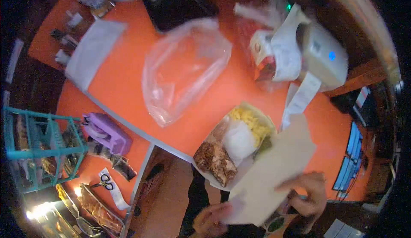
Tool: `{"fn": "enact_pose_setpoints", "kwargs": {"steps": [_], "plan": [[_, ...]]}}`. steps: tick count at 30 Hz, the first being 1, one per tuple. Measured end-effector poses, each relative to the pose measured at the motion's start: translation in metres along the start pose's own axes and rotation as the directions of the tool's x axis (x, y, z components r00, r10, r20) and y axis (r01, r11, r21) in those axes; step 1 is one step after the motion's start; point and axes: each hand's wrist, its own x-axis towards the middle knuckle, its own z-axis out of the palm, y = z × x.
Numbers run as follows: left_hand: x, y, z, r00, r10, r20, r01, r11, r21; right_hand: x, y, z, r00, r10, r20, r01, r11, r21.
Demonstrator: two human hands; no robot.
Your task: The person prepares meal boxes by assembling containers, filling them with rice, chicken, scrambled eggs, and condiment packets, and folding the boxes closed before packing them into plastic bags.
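Note:
A paper takeout box [210, 181] lies at the orange counter's front edge, its lid [274, 165] raised and tilted toward me. Inside are a mound of white rice [239, 140], yellow food that looks like scrambled egg [252, 122] and browned meat pieces [216, 161]. Some green food shows partly behind the lid. My left hand [212, 220] grips the lid's lower left corner, thumb on its face. My right hand [306, 195] has its fingers bent at the lid's right lower edge, and part of its grip is hidden.
A clear plastic bag [186, 71] lies behind the box, near a black tray [180, 7]. At right stands a white printer [325, 54] with paper hanging out. Left are a purple tape dispenser [107, 133], scissors [105, 180], a teal rack [43, 152] and food trays [100, 212] with tongs.

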Motion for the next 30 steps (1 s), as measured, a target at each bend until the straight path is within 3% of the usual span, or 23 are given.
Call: {"fn": "enact_pose_setpoints", "kwargs": {"steps": [1, 2, 3, 4, 6, 7, 8, 9, 10, 12, 13, 14, 15, 16, 17, 18, 20, 21, 22, 24, 26, 28, 30], "plan": [[0.005, 0.003, -0.014, 0.991, -0.134, 0.007, 0.130, 0.972, 0.197, 0.010, 0.003, 0.006, 0.988, -0.016, -0.153, 0.007, 0.998, -0.061], [0.012, 0.004, -0.028, 0.975, -0.223, 0.025, 0.213, 0.955, 0.207, 0.020, 0.006, 0.013, 0.953, -0.032, -0.302, -0.005, 0.993, -0.120], [0.020, 0.006, -0.034, 0.948, -0.315, 0.042, 0.299, 0.930, 0.215, 0.032, 0.016, 0.011, 0.932, 0.006, -0.363, -0.024, 0.999, -0.044], [0.028, 0.007, -0.031, 0.954, -0.298, 0.026, 0.286, 0.935, 0.210, 0.047, 0.013, 0.012, 0.894, 0.058, -0.444, -0.065, 0.998, -0.002], [0.043, -0.001, -0.021, 0.738, -0.649, -0.183, 0.632, 0.760, -0.151, 0.077, 0.015, 0.018, 0.824, 0.129, -0.551, -0.154, 0.988, 0.000], [0.049, -0.010, -0.016, 0.745, -0.639, -0.193, 0.619, 0.769, -0.157, 0.089, 0.023, 0.020, 0.800, 0.153, -0.581, -0.218, 0.975, -0.044], [0.053, -0.021, -0.010, 0.688, -0.648, -0.327, 0.568, 0.761, -0.313, 0.099, 0.038, 0.028, 0.800, 0.138, -0.584, -0.205, 0.977, -0.051], [0.056, -0.032, -0.004, 0.605, -0.662, -0.443, 0.487, 0.747, -0.453, 0.110, 0.058, 0.038, 0.812, 0.016, -0.583, -0.149, 0.972, -0.182], [0.058, -0.045, 0.002, 0.607, -0.654, -0.451, 0.476, 0.754, -0.453, 0.116, 0.062, 0.044, 0.817, -0.107, -0.567, -0.091, 0.946, -0.310], [0.067, -0.060, 0.011, 0.593, -0.437, -0.677, 0.347, 0.897, -0.275, 0.112, 0.062, 0.054, 0.816, -0.107, -0.569, -0.149, 0.911, -0.385], [0.078, -0.056, 0.005, 0.678, -0.352, -0.645, 0.362, 0.924, -0.124, 0.108, 0.060, 0.062, 0.816, -0.086, -0.572, -0.223, 0.866, -0.448], [0.087, -0.048, 0.005, 0.671, -0.346, -0.655, 0.361, 0.925, -0.119, 0.106, 0.063, 0.072, 0.820, -0.095, -0.565, -0.210, 0.868, -0.450], [0.097, -0.038, 0.004, 0.750, -0.284, -0.598, 0.474, 0.861, 0.185, 0.106, 0.068, 0.082, 0.810, -0.107, -0.576, -0.230, 0.846, -0.481], [0.101, -0.031, 0.003, 0.818, -0.251, -0.517, 0.519, 0.710, 0.477, 0.107, 0.065, 0.085, 0.801, -0.121, -0.587, -0.249, 0.823, -0.510], [0.100, -0.039, 0.003, 0.879, -0.156, -0.451, 0.446, 0.602, 0.662, 0.106, 0.061, 0.079, 0.854, -0.047, -0.519, -0.273, 0.808, -0.522], [0.101, -0.046, 0.002, 0.873, -0.146, -0.465, 0.453, 0.595, 0.664, 0.108, 0.060, 0.075, 0.857, -0.062, -0.511, -0.253, 0.813, -0.524], [0.107, -0.046, -0.001, 0.880, -0.332, -0.339, 0.474, 0.578, 0.665, 0.111, 0.062, 0.064, 0.924, 0.010, -0.383, -0.234, 0.807, -0.542], [0.112, -0.049, -0.007, 0.801, -0.516, -0.304, 0.592, 0.607, 0.530, 0.109, 0.062, 0.058, 0.927, -0.004, -0.374, -0.216, 0.810, -0.546], [0.110, -0.050, -0.012, 0.797, -0.513, -0.321, 0.600, 0.602, 0.527, 0.103, 0.059, 0.050, 0.947, -0.014, -0.321, -0.157, 0.851, -0.501], [0.108, -0.055, -0.015, 0.857, -0.408, -0.316, 0.507, 0.780, 0.368, 0.092, 0.053, 0.042, 0.966, -0.041, -0.255, -0.084, 0.884, -0.460], [0.107, -0.035, -0.007, 0.862, -0.336, -0.380, 0.447, 0.858, 0.255, 0.079, 0.051, 0.046, 0.825, -0.288, -0.487, 0.254, 0.958, -0.136], [0.100, -0.034, 0.000, 0.844, -0.235, -0.481, 0.298, 0.953, 0.058, 0.080, 0.058, 0.052, 0.821, -0.251, -0.512, 0.250, 0.966, -0.072], [0.106, -0.034, 0.004, 0.817, -0.226, -0.530, 0.366, 0.914, 0.175, 0.083, 0.061, 0.050, 0.821, -0.212, -0.530, 0.245, 0.969, -0.009]]}}
